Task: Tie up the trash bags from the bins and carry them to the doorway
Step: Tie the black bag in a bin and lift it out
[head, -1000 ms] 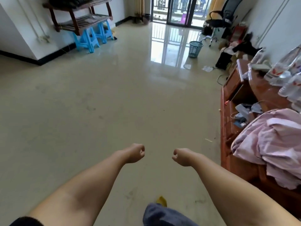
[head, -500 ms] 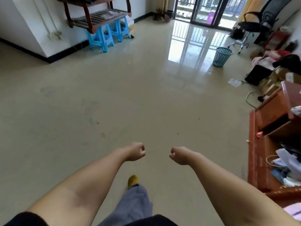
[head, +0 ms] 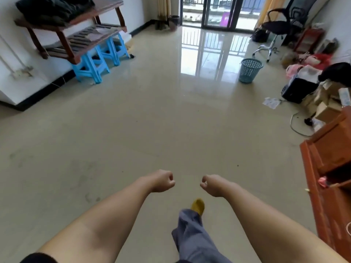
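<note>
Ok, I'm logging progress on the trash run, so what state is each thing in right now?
left hand: curled into a loose fist, holding nothing
right hand: curled into a loose fist, holding nothing
teal bin: upright on the floor, no bag showing over the rim
office chair: upright, unoccupied
blue stools: standing under the wooden rack
wooden cabinet: one compartment open

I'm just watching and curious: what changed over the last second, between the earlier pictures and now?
The person walked forward across the room: the basket and glass doors come closer, and the wooden cabinet slides off to the right, its pink cloth now out of view. A foot in a yellow slipper steps ahead. Nothing was taken or let go. The left hand and right hand stay loosely curled and empty, held out in front.
</note>
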Available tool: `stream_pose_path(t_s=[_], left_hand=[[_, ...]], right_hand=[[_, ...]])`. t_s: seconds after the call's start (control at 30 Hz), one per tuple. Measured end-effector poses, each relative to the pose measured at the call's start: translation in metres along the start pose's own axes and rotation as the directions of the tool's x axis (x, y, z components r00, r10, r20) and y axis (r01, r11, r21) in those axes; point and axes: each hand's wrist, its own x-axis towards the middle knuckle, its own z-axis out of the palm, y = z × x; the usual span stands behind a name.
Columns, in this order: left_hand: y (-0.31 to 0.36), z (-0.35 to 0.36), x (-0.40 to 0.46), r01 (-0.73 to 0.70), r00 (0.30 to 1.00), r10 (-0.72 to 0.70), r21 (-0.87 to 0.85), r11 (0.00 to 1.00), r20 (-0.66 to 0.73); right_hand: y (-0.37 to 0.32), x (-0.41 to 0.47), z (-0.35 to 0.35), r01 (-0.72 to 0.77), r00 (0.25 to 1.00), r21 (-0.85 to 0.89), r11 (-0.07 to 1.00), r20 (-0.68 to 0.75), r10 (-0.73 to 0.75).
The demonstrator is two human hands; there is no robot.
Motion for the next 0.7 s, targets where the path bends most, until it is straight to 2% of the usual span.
stream_pose_path(t_s=[0.4, 0.53, 0.7], left_hand=[[0.036, -0.200, 0.245, 0.055, 0.998, -0.057, -0.075, 0.996, -0.031], [0.029, -0.264, 0.321, 0.057, 0.998, -0.058, -0.031, 0.998, -0.033], [0.007, -0.360, 0.439, 0.033, 0.998, -0.034, -0.009, 0.999, -0.054]], right_hand=[[0.024, 0.233, -0.246, 0.083, 0.997, -0.128, 0.988, 0.012, -0.082], [0.017, 0.310, -0.309, 0.095, 0.995, -0.104, 0.990, 0.005, -0.095], [-0.001, 0.422, -0.409, 0.113, 0.993, -0.174, 0.978, 0.005, -0.114]])
